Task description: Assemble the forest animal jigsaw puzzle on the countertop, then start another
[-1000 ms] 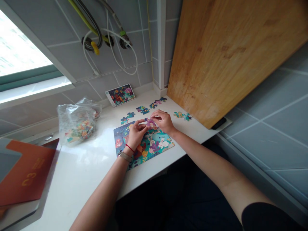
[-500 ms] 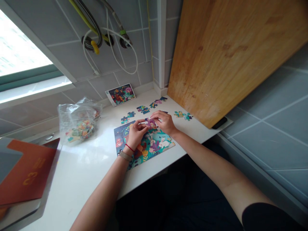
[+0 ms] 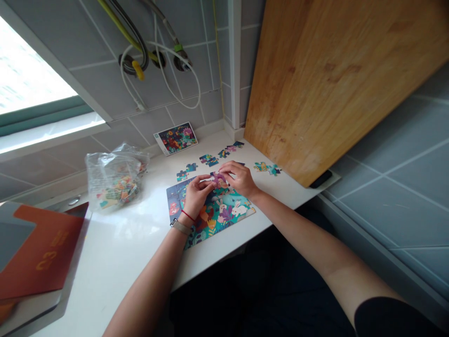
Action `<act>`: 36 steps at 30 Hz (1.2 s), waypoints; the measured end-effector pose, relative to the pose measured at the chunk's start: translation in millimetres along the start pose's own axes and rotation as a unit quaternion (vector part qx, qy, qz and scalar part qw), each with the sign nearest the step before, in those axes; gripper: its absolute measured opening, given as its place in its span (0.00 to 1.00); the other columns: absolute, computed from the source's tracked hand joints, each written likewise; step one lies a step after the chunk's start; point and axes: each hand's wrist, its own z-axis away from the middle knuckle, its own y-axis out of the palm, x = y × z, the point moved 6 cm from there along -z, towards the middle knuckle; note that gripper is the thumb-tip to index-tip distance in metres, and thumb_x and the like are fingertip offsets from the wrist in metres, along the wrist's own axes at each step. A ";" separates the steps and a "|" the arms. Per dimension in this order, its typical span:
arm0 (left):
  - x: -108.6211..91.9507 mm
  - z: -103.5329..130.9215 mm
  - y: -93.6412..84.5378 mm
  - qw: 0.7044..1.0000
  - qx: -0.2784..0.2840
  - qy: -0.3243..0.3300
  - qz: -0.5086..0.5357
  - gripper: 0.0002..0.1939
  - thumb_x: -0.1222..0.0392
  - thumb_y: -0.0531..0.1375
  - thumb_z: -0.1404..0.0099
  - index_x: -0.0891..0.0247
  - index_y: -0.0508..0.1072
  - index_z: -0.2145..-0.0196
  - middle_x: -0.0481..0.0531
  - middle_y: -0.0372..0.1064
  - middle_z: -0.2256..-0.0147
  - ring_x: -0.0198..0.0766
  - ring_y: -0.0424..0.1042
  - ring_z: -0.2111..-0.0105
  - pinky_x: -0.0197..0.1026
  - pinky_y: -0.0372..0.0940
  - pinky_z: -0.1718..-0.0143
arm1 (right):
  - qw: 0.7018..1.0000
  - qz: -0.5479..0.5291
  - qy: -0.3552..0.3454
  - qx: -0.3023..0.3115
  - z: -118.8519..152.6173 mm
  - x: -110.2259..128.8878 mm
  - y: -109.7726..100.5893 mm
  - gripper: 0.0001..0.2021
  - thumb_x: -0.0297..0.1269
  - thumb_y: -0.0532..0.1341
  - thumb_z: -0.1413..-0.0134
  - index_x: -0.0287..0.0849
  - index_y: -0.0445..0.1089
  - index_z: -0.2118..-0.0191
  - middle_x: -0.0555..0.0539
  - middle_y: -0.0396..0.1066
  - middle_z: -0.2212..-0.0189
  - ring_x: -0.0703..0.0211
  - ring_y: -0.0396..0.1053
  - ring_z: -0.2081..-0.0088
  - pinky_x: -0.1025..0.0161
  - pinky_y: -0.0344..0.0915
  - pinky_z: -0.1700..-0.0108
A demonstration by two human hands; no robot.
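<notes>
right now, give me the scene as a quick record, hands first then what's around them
left hand: fingertips at a purple puzzle piece; red string and watch on wrist
right hand: fingertips at the same piece
piece state: lifted or seated, cannot tell
puzzle: partly assembled, flat under the hands, rabbits visible
loose pieces: small groups beyond the puzzle and off to its right
picture card: at the back of the counter, by the wall
clear bag: left of the puzzle, pieces inside
wooden board: upright, right side
</notes>
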 end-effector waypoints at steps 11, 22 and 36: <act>-1.3 0.6 -4.6 1.000 -0.012 -0.003 0.023 0.30 0.46 0.80 0.55 0.63 0.77 0.59 0.52 0.82 0.68 0.39 0.81 0.67 0.40 0.72 0.58 | 0.946 -0.165 0.262 0.092 12.5 -55.8 22.1 0.22 0.52 0.76 0.52 0.41 0.79 0.58 0.46 0.82 0.66 0.52 0.80 0.66 0.58 0.78 0.61; 2.4 -1.0 -3.6 0.999 0.008 -0.006 0.049 0.32 0.45 0.80 0.55 0.62 0.77 0.58 0.50 0.82 0.69 0.40 0.81 0.67 0.41 0.73 0.60 | 0.926 -0.187 0.309 0.110 14.6 -57.6 22.0 0.26 0.55 0.77 0.57 0.41 0.81 0.57 0.45 0.84 0.66 0.52 0.81 0.66 0.58 0.78 0.59; 10.1 -8.3 -2.0 0.998 0.027 0.028 0.054 0.25 0.56 0.78 0.54 0.62 0.74 0.60 0.49 0.80 0.70 0.40 0.80 0.70 0.41 0.75 0.64 | 0.933 -0.127 0.315 0.116 14.3 -51.8 19.1 0.27 0.58 0.75 0.55 0.44 0.82 0.55 0.43 0.85 0.58 0.43 0.82 0.55 0.47 0.78 0.47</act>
